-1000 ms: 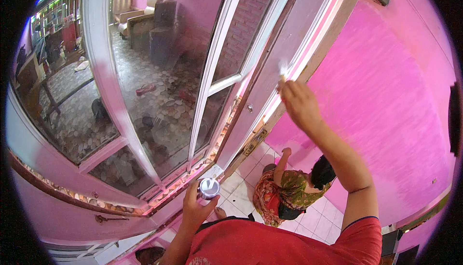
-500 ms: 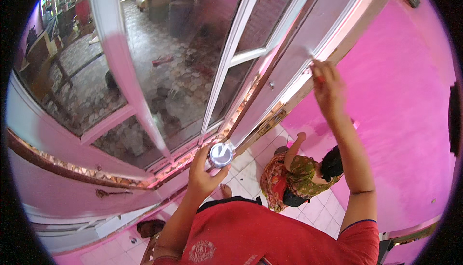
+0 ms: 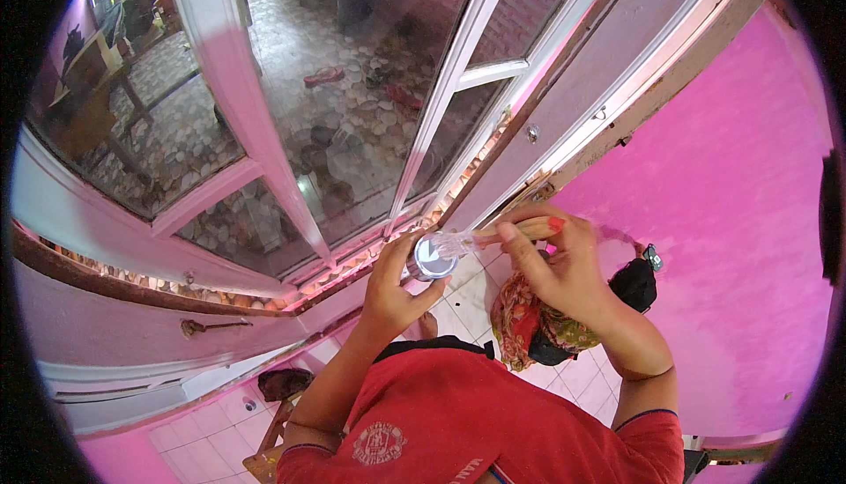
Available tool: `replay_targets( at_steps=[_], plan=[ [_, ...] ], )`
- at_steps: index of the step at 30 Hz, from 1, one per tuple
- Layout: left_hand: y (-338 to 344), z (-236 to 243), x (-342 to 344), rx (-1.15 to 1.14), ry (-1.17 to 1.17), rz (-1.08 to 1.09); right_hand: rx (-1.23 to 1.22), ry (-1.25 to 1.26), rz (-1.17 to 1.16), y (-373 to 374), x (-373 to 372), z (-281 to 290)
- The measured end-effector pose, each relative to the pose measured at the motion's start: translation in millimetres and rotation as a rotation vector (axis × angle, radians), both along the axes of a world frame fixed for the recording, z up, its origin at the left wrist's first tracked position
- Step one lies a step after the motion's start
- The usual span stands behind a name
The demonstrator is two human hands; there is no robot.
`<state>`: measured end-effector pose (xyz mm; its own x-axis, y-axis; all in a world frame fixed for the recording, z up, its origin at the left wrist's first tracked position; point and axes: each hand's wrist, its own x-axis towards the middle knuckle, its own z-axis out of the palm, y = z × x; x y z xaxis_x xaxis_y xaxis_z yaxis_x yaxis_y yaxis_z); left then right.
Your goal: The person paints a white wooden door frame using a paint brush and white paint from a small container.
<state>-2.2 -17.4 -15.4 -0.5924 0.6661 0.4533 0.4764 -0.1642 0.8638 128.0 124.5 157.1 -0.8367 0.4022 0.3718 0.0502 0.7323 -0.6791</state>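
Head view: what is shown nearest?

A red shirt (image 3: 480, 413) is seen at the lower edge, and from its sleeves both forearms are extended upward.

How is the left grip (image 3: 394, 281) set?

Its fingers are wrapped around the side of a small round can (image 3: 431, 258), whose open mouth is turned up; a greyish-lilac inside with a white patch is shown.

And the right grip (image 3: 566, 259)?

A brush (image 3: 457, 243) is pinched there by its pale handle, between thumb and fingers. Its bristles are held at the can's rim; whether the rim is touched cannot be told.

What is seen farther off?

Beyond the right forearm, a crouching person (image 3: 515, 325) in patterned cloth is partly hidden, with pale tiles (image 3: 471, 303) below. To the right, a pink wall (image 3: 714, 184) is seen; to the left, a pink-and-white frame (image 3: 231, 70) is fitted with glass, through which a reddish sandal (image 3: 324, 77) is seen on a stony floor.
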Motion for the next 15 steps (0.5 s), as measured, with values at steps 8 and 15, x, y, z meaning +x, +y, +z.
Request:
replay_targets(
  at_steps=[8,15],
  plan=[
    [0.9,4.7,7.2,0.002,-0.028,-0.024,0.009,-0.056,0.050,-2.2,-10.8,-14.5],
    [-0.4,2.9,5.2,-0.003,-0.029,0.002,-0.002,-0.154,0.076,-5.2,-12.9,-15.9]
  ],
)
